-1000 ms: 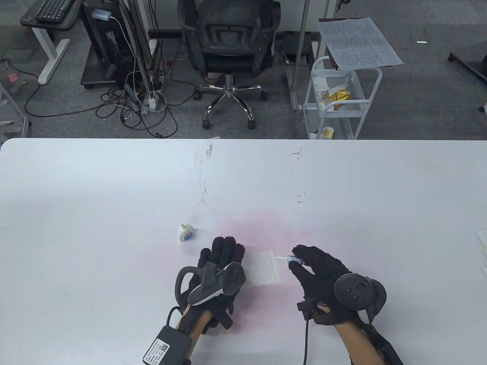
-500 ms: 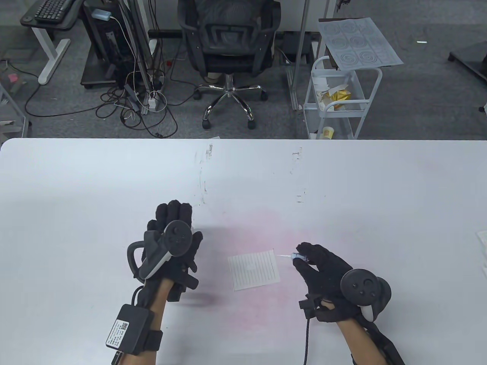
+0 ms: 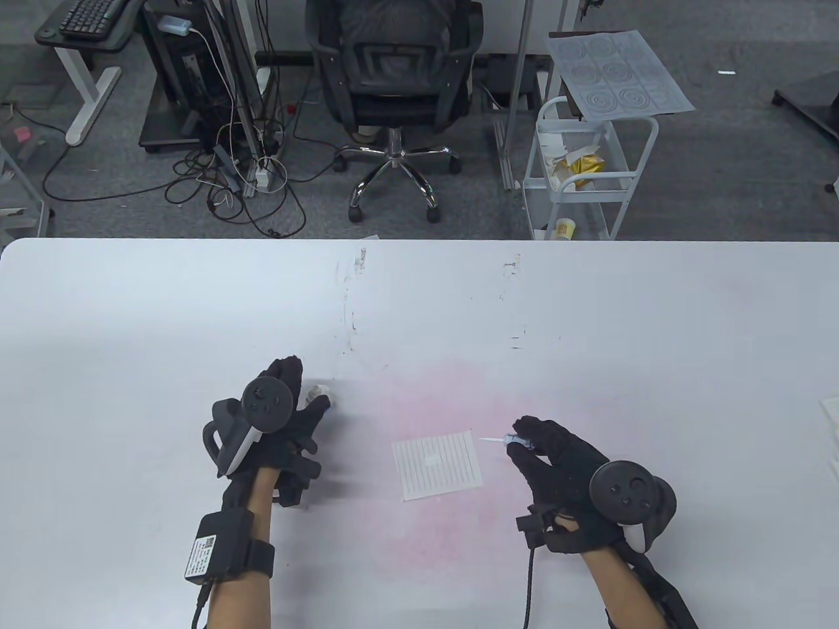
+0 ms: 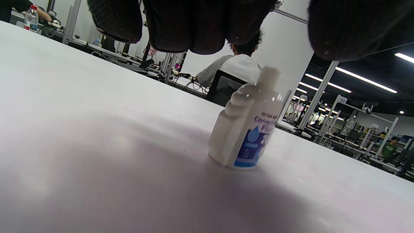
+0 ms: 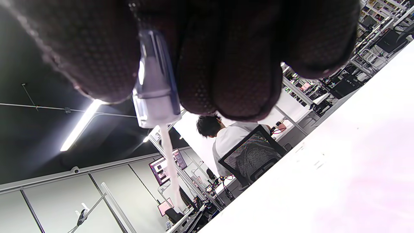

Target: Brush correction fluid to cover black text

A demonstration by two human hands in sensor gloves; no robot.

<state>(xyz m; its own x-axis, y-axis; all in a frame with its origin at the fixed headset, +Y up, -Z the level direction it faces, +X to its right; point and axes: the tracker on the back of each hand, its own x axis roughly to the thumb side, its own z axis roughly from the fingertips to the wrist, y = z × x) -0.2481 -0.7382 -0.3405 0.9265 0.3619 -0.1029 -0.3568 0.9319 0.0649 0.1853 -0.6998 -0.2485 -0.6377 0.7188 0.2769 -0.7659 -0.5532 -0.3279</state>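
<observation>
A small lined paper (image 3: 438,466) lies flat on the white table (image 3: 590,327), with a white patch near its middle. My right hand (image 3: 519,440) pinches the blue brush cap (image 3: 512,441) (image 5: 155,90) just right of the paper. Its white brush tip (image 3: 486,439) (image 5: 169,161) points left, clear of the sheet. The white correction fluid bottle (image 3: 320,392) (image 4: 245,126) stands upright and uncapped, left of the paper. My left hand (image 3: 310,383) hovers over it, with fingers (image 4: 194,26) and thumb apart above the bottle, not touching it.
Scuff marks (image 3: 351,314) run down the table's middle. A paper scrap (image 3: 830,413) lies at the right edge. Beyond the far edge stand an office chair (image 3: 393,85) and a white cart (image 3: 590,170).
My left hand left the paper and moved left to the bottle, now hovering over it. The paper lies uncovered. My right hand with the brush has barely moved.
</observation>
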